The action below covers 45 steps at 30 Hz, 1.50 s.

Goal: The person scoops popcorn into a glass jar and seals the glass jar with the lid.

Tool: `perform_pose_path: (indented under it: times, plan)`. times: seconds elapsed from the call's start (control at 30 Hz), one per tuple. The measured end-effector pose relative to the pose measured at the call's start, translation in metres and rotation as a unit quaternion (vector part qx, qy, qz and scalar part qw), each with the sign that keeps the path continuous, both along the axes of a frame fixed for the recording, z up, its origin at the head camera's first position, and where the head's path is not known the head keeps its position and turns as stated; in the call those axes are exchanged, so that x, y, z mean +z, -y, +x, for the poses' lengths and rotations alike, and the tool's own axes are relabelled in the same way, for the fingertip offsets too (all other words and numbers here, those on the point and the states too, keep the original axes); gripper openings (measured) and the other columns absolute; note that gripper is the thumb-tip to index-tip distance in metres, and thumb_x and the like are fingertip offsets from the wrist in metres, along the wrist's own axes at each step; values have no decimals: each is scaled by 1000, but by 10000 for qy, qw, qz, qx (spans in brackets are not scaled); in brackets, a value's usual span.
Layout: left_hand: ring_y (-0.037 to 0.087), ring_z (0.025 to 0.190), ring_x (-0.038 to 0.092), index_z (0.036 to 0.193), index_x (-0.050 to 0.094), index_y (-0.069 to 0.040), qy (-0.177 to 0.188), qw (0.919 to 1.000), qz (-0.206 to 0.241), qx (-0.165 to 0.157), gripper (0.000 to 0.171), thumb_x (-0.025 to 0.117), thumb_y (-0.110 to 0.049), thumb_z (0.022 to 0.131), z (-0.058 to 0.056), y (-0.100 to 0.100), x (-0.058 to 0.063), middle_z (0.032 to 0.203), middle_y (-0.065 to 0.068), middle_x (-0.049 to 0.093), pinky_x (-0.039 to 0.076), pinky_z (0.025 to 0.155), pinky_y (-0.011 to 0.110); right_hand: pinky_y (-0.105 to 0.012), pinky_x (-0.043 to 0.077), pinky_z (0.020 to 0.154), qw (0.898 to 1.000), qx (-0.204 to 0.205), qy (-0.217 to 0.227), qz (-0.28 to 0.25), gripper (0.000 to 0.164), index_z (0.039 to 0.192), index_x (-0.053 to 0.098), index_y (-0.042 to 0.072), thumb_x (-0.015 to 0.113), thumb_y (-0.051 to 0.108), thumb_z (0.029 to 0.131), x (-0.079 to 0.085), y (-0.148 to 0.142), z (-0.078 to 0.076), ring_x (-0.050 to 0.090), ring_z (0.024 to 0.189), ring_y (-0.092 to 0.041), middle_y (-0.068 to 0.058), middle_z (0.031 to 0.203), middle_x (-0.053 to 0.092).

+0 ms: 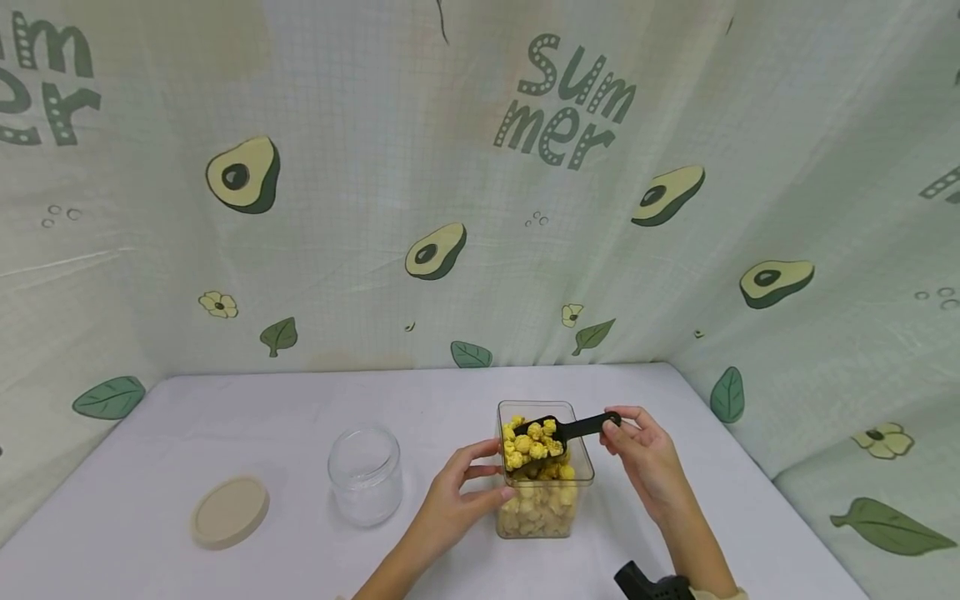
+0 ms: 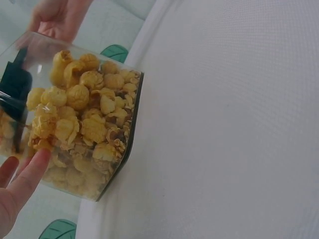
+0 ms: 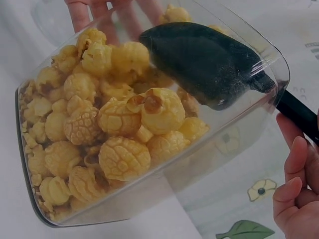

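While a black plastic scoop [image 1: 579, 428] is bearing yellow rounded popcorn [image 1: 534, 443] inside the upper part of a clear, square-sided plastic container [image 1: 547, 482], the right hand [image 1: 643, 454] is pinching its handle end beyond the right rim. The left hand [image 1: 463, 490] is resting widely spread fingers against the container's left side. The container is standing on a white-covered table [image 1: 450, 398]. Leftward, a clear round jar [image 1: 365, 476] is standing near; farther, a flat beige disc-shaped lid [image 1: 229, 512] is lying.
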State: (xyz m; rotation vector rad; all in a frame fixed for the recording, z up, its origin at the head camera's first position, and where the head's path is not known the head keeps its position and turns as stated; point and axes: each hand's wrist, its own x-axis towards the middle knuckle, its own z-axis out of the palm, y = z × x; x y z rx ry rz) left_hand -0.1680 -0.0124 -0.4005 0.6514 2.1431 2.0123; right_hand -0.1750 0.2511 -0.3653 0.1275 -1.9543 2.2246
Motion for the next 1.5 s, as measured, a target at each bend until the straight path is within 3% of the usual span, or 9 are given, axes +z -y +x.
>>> perform_pose_path:
  times: [0.43,0.8,1.13,1.5]
  plan:
    - [31,119,49,135,45,-13,51,9999,110,-45,55,68,-22,85,0,-1,-1,140,11,41,52,86,23,-17,45,70,9975,-696,126,48,13,100,56,16,60,9,90,7,-1,3,54,67,-4,10,71,65]
    - [29,118,49,134,46,-15,96,9999,116,-35,55,68,-22,85,0,-1,-2,139,10,41,53,86,24,-18,43,71,9979,-593,-137,224,17,102,57,15,60,4,89,4,5,4,53,69,-5,11,73,65]
    - [28,118,49,135,45,-15,89,10000,-4,24,55,68,-24,85,-1,-1,-1,139,9,42,53,86,26,-18,46,72,9930,-440,16,1092,20,106,54,4,62,6,88,2,16,2,59,75,-6,14,79,67]
    - [29,118,49,134,46,-15,57,10000,0,38,55,68,-23,85,0,-1,-2,139,10,42,53,86,26,-18,45,70,9994,-328,20,144,15,99,58,15,58,3,90,-1,10,2,54,68,-6,9,72,65]
